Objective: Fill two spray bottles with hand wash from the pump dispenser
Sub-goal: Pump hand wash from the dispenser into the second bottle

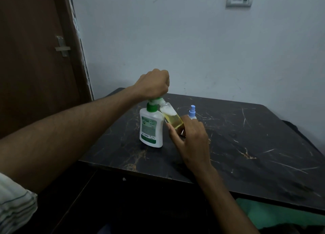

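The left hand sits fisted on top of the dispenser, its curled fingers hidden, so I cannot tell whether they grip the green pump head under it. The right hand grips a clear bottle, tilted so its open neck meets the spout just below the left fist; yellow liquid topped with foam fills it. A second bottle with a blue sprayer stands on the table just behind the right fingers.
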The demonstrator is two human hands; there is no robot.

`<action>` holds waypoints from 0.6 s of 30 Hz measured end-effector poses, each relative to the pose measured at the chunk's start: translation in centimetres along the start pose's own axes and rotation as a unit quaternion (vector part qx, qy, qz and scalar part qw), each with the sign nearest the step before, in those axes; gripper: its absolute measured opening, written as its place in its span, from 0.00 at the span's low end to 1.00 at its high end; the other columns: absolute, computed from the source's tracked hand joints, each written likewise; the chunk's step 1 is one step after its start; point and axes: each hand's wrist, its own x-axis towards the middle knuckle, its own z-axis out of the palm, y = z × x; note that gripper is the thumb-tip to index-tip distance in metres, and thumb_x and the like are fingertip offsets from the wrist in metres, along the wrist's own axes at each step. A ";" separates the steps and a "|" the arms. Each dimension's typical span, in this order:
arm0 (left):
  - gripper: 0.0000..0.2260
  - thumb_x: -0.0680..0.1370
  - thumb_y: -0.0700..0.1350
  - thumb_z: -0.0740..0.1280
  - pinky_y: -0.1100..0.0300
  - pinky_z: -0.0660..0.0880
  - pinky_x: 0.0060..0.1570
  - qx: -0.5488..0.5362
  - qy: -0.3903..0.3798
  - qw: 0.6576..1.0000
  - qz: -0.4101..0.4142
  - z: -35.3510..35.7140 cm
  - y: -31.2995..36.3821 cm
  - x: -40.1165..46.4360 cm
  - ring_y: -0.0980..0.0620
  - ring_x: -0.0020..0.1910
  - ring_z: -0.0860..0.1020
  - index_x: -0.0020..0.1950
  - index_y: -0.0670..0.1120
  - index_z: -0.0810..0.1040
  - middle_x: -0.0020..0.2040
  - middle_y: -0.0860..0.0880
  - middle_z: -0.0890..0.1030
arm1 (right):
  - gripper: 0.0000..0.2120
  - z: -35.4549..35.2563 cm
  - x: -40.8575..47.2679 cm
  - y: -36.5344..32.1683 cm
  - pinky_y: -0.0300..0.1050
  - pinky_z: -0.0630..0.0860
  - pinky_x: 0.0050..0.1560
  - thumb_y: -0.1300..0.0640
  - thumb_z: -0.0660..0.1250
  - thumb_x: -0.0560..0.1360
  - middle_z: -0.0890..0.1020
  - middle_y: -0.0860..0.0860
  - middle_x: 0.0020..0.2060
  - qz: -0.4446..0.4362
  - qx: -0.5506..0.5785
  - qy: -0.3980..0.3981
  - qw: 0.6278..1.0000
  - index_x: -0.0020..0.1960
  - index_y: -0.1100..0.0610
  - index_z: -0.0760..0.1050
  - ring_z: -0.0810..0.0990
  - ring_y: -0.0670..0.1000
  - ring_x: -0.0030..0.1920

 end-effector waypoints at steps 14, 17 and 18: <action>0.11 0.78 0.37 0.63 0.51 0.76 0.42 0.006 0.013 1.000 0.010 0.0 -0.1 0.4 0.47 0.41 0.79 0.38 0.49 0.72 0.47 0.47 0.82 | 0.13 0.1 0.1 0.0 0.41 0.66 0.40 0.44 0.68 0.80 0.75 0.46 0.39 0.005 -0.004 -0.001 1.000 0.51 0.54 0.76 0.68 0.45 0.39; 0.11 0.78 0.37 0.63 0.52 0.76 0.41 0.002 0.011 1.000 0.008 0.3 -0.1 0.2 0.47 0.41 0.79 0.37 0.48 0.73 0.46 0.47 0.82 | 0.13 0.1 0.1 0.0 0.41 0.66 0.40 0.43 0.68 0.80 0.73 0.45 0.39 0.004 -0.002 -0.003 1.000 0.51 0.53 0.75 0.68 0.45 0.39; 0.09 0.78 0.37 0.63 0.51 0.77 0.42 0.004 0.008 1.000 0.006 0.4 0.0 0.1 0.46 0.42 0.80 0.39 0.48 0.74 0.47 0.47 0.82 | 0.13 0.2 0.1 0.0 0.41 0.66 0.40 0.43 0.68 0.80 0.73 0.45 0.39 0.003 -0.002 -0.004 1.000 0.51 0.53 0.75 0.67 0.45 0.39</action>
